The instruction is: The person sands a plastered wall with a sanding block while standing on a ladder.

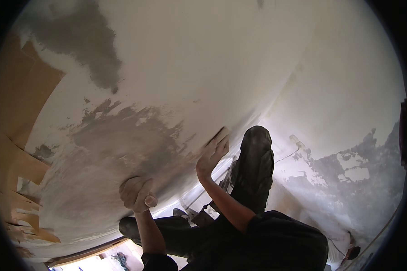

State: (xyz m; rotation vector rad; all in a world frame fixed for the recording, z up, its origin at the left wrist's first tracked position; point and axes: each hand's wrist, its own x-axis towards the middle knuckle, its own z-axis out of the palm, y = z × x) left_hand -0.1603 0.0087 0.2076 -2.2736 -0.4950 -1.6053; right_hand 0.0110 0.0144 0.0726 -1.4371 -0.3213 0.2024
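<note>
My right hand (213,154) presses a thin flat block (220,133), which looks like a sanding block, against the plastered wall (190,67). Its fingers lie stretched over the block's back, and the face towards the wall is hidden. Lower and to the left, my left hand (138,194) is curled into a fist close to the same wall, with the thumb bent in; nothing shows in it. Between and around the hands, the wall has a large grey patch (129,139) with ragged white edges. Another dark grey patch (84,44) spreads at the upper left.
Torn tan wall covering (23,101) hangs in strips at the left. My bent knee (256,145) stands near the wall corner, above metal-looking framework (220,189). On the right-hand patchy wall (339,101) a small box (296,140) trails a cord. Crumpled cloth (120,261) lies far below.
</note>
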